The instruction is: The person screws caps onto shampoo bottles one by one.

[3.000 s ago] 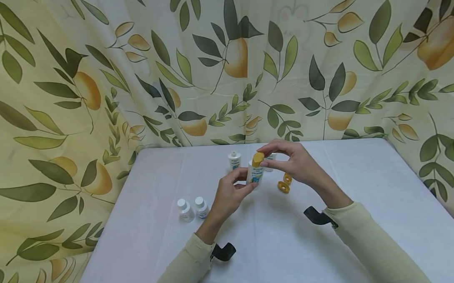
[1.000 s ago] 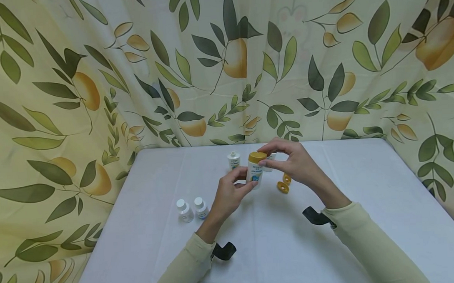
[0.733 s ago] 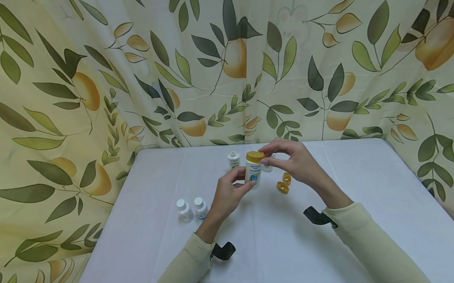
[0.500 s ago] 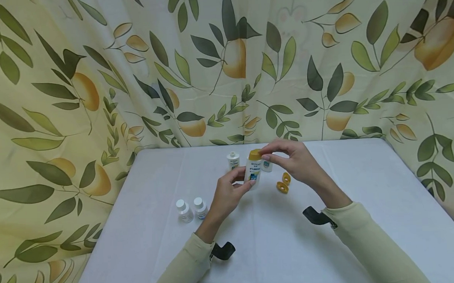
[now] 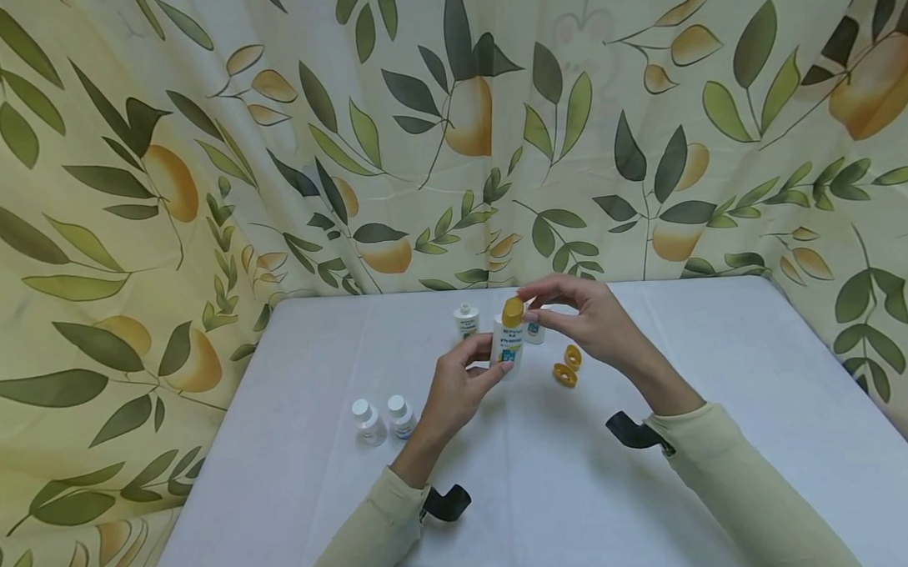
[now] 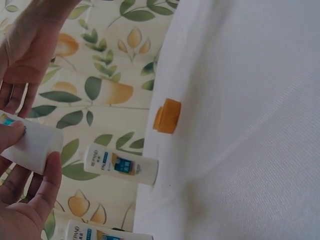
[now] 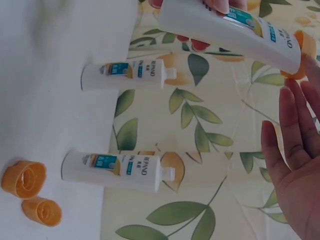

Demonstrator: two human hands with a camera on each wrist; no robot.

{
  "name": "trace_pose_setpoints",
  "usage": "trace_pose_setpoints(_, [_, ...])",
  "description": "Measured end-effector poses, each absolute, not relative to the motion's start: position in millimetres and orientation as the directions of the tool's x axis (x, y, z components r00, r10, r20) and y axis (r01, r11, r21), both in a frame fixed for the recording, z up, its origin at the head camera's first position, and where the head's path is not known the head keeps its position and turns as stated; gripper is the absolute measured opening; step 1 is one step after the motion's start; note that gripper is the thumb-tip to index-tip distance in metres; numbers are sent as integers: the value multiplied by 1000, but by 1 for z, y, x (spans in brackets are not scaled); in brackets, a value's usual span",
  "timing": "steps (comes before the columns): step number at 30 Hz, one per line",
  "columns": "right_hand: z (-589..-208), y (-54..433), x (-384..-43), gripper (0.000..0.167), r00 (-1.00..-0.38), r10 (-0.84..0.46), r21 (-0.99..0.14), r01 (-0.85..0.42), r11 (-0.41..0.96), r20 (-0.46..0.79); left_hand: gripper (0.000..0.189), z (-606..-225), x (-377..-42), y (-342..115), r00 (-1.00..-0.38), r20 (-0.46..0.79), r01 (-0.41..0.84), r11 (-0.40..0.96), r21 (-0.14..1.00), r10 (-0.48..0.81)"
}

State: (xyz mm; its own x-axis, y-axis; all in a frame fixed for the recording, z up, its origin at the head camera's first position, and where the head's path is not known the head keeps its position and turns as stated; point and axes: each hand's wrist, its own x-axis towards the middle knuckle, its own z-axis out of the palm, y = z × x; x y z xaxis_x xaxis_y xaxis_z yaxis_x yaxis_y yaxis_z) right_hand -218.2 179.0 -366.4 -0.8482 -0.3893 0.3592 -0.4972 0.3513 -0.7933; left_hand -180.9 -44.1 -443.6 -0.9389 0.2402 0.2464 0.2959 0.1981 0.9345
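My left hand (image 5: 461, 387) grips a white bottle (image 5: 507, 342) with a blue and yellow label, lifted above the table. On its top sits an orange cap (image 5: 513, 312), turned at an angle to the bottle's flat sides. Thumb and fingers of my right hand (image 5: 594, 324) pinch this cap. Behind the held bottle stand two similar uncapped bottles, one on the left (image 5: 466, 322) and one on the right (image 5: 534, 331); white nozzles show on both in the right wrist view. Part of the held bottle (image 6: 37, 142) is cut off in the left wrist view.
Two loose orange caps, one nearer (image 5: 566, 375) and one behind it (image 5: 572, 357), lie on the white-covered table (image 5: 657, 502) below my right hand. Two small white-capped bottles (image 5: 370, 422) (image 5: 403, 416) stand to the left. A leaf-patterned curtain (image 5: 586, 187) hangs behind.
The orange cap has turned on the bottle, from narrow to broad side and back to narrow. My right fingers stay at the cap; my left hand holds the bottle nearly still.
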Motion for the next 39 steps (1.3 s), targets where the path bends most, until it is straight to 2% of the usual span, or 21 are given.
trace_pose_setpoints(7, [-368,178,-218,36,-848,-406,-789,-493,366,341,41,-444,-181,-43,-934,249,304,207,930,254])
trace_pose_setpoints(17, [-368,181,-220,22,-837,-430,-796,-499,343,340,41,-443,-181,-46,-945,215,264,186,946,248])
trace_pose_setpoints(24, [-369,182,-222,26,-826,-473,-841,-469,270,308,45,-443,-179,-47,-921,219,286,175,942,323])
trace_pose_setpoints(28, [-369,185,-224,34,-778,-573,-867,-449,218,258,43,-440,-177,-48,-902,216,297,175,939,373])
trace_pose_setpoints(33, [-370,188,-226,42,-675,-696,-893,-437,111,244,43,-438,-177,-49,-883,203,290,152,945,423])
trace_pose_setpoints(39, [-371,187,-225,45,-619,-731,-897,-441,22,286,43,-437,-177,-49,-873,222,315,156,936,434])
